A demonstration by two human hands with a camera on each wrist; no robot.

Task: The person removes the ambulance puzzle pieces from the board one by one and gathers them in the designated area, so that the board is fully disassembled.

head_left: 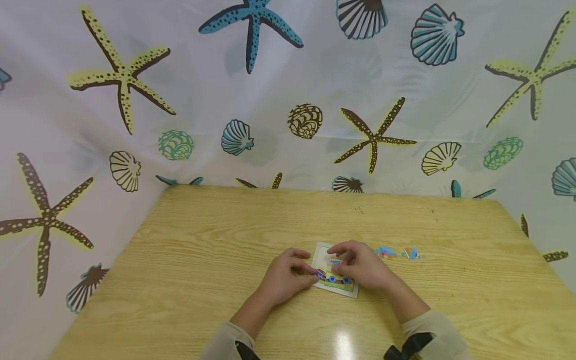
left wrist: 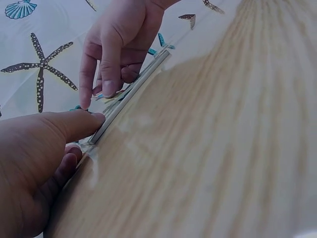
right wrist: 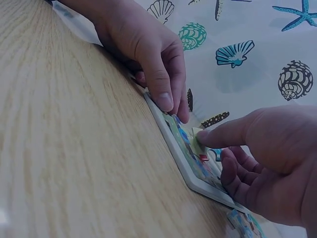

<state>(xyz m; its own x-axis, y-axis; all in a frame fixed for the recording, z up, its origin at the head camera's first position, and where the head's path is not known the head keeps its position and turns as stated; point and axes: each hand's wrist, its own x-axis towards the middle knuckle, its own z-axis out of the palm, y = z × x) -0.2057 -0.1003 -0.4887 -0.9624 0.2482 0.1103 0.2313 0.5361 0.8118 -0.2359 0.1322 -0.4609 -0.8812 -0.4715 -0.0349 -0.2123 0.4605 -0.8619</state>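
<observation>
A small jigsaw puzzle board (head_left: 321, 255) with a pale frame lies on the table, its lower part filled with a colourful picture showing blue wheels. My left hand (head_left: 290, 276) grips the board's left edge, the thumb at the frame's corner in the left wrist view. Over the board, my right hand (head_left: 360, 265) pinches a small puzzle piece (right wrist: 198, 144), yellowish with some red, close above the filled part. Its fingers hide much of the piece in the head view. The right thumb (right wrist: 210, 136) lies against the piece.
Two loose puzzle pieces, one blue and orange (head_left: 386, 252) and another beside it (head_left: 411, 253), lie on the wooden table (head_left: 202, 240) right of the board. Behind the table hangs a white curtain (head_left: 279, 85) printed with starfish and shells.
</observation>
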